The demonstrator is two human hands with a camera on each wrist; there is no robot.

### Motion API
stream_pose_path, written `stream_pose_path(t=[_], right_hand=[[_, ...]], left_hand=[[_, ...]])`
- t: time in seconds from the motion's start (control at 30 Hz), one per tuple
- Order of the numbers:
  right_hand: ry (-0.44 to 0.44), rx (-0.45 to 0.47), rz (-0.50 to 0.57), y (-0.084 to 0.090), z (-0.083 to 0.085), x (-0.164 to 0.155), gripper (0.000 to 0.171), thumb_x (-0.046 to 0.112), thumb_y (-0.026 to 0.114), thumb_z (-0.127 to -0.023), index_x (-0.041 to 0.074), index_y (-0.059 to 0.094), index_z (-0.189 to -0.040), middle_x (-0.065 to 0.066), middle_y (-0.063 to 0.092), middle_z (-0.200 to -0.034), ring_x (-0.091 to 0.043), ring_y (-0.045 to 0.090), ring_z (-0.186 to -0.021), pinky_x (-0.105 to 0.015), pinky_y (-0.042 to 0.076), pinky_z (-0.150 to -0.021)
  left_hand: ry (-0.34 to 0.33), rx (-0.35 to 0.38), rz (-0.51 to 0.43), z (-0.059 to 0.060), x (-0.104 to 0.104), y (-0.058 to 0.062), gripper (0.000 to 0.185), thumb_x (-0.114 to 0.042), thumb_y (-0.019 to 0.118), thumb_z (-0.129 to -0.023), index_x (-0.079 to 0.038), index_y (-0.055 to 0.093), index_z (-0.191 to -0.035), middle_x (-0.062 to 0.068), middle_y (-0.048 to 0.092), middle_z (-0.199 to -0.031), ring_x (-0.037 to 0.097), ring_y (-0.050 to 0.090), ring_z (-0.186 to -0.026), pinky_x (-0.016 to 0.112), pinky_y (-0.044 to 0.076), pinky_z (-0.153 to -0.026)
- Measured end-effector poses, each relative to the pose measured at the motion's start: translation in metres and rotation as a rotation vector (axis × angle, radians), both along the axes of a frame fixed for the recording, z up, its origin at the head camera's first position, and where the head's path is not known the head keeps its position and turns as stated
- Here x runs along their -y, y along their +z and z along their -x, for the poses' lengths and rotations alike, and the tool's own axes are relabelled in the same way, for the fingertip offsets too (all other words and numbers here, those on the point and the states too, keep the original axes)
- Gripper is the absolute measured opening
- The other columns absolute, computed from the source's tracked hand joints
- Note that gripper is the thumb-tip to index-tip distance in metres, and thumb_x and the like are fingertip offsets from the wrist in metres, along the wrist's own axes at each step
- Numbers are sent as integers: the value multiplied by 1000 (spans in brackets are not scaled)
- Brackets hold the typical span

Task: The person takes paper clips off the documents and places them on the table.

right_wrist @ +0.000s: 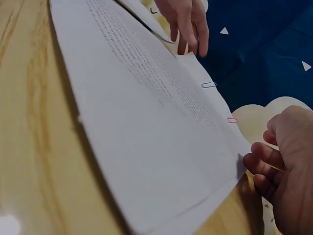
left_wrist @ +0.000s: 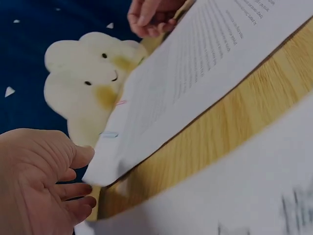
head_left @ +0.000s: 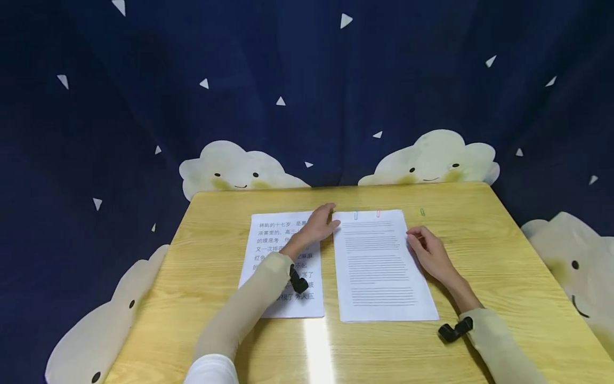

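A: Where do we see the white paper stack with fine black print (head_left: 376,272)?
B: Flat on the pale yellow wood-grain desk (head_left: 374,352), with a blue wire paper clip (head_left: 356,215) and a pink wire paper clip (head_left: 378,214) along its far edge.
A: And the hands?
B: We see the left hand (head_left: 317,226) with fingers loosely extended, thumb at the stack's far left corner. The right hand (head_left: 431,253) has relaxed, slightly bent fingers by the far right edge; we see neither gripping anything.
A: Around them?
B: A green wire paper clip (head_left: 422,212) near the far right corner, white large-print paper (head_left: 309,261) beneath the left forearm, and a navy cloth (head_left: 307,64) with smiling clouds behind.
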State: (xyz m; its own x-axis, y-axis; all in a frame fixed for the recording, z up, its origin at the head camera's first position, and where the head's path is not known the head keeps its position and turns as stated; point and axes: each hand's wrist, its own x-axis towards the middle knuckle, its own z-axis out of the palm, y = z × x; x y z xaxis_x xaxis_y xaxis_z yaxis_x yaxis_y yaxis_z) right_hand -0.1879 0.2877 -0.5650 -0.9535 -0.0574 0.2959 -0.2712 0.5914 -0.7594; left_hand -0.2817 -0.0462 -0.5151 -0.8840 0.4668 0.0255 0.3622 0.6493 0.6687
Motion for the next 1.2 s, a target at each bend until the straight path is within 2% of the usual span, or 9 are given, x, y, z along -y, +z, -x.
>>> stream_pose_path(t=[0.27, 0.37, 0.47, 0.57, 0.7, 0.8, 0.97, 1.03, 1.2], right_hand=[[35, -1, 18, 0, 4, 9, 26, 19, 56, -110, -3, 64, -122, -16, 68, -100, -15, 57, -81, -19, 43, -72], [37, 12, 18, -1, 4, 10, 25, 20, 56, -110, -1, 64, -121, -14, 67, -99, -16, 56, -81, -20, 42, -71], [43, 15, 12, -1, 4, 10, 24, 20, 57, -109, 0, 64, -121, -14, 67, -99, -17, 56, -82, -20, 42, -72], [55, 24, 3, 4, 3, 10, 24, 19, 58, -109, -1, 64, -120, -14, 68, -99, -18, 57, -82, -20, 43, -72], [85, 26, -7, 19, 5, 9, 26, 20, 57, -109, -2, 64, -121, -17, 66, -101, -22, 58, -78, -23, 45, -66], [101, -21, -15, 37, 11, 8, 26, 20, 56, -110, -3, 64, -121, -17, 66, -104, -26, 61, -78, -23, 46, -64], [78, -153, -46, 67, 26, 11, 21, 14, 57, -108, -2, 64, -120, -15, 66, -110, -19, 60, -90, -21, 44, -74], [68, -205, -59, 77, 32, 13, 19, 11, 58, -107, -2, 64, -120, -15, 66, -112, -17, 58, -95, -21, 42, -76], [74, -289, -77, 97, 42, 20, 17, 7, 62, -105, -2, 65, -118, -17, 65, -116, -27, 58, -101, -29, 40, -79]], left_hand=[[103, 25, -20, 6, -16, -9, 61, -14, 66, -104, 8, 40, -154, 24, 54, -149, 38, 54, -132, 47, 41, -114], [101, 4, -63, 5, -18, -11, 47, -12, 65, -104, 11, 53, -144, 27, 64, -134, 39, 61, -120, 46, 47, -109], [86, -26, -125, 4, -20, -14, 28, -9, 60, -106, 9, 69, -125, 26, 72, -114, 36, 67, -106, 44, 53, -101], [81, -26, -181, 2, -20, -15, 23, -8, 56, -108, 6, 74, -106, 15, 70, -86, 22, 59, -72, 34, 53, -83], [102, -12, -222, -3, -20, -13, 21, -8, 57, -107, 4, 73, -106, 13, 70, -88, 17, 59, -72, 32, 53, -80], [120, -19, -251, -6, -21, -11, 21, -8, 56, -107, 1, 75, -114, 17, 75, -109, 22, 68, -87, 35, 56, -85], [121, -46, -323, -12, -25, -8, 22, -7, 55, -108, 0, 75, -112, 16, 75, -105, 17, 63, -80, 29, 53, -80], [116, -64, -344, -14, -27, -7, 22, -6, 55, -108, 0, 75, -111, 15, 76, -105, 15, 65, -85, 28, 54, -81], [105, -70, -383, -22, -34, -3, 22, -4, 53, -107, 0, 75, -111, 14, 75, -104, 17, 66, -84, 27, 52, -79]])
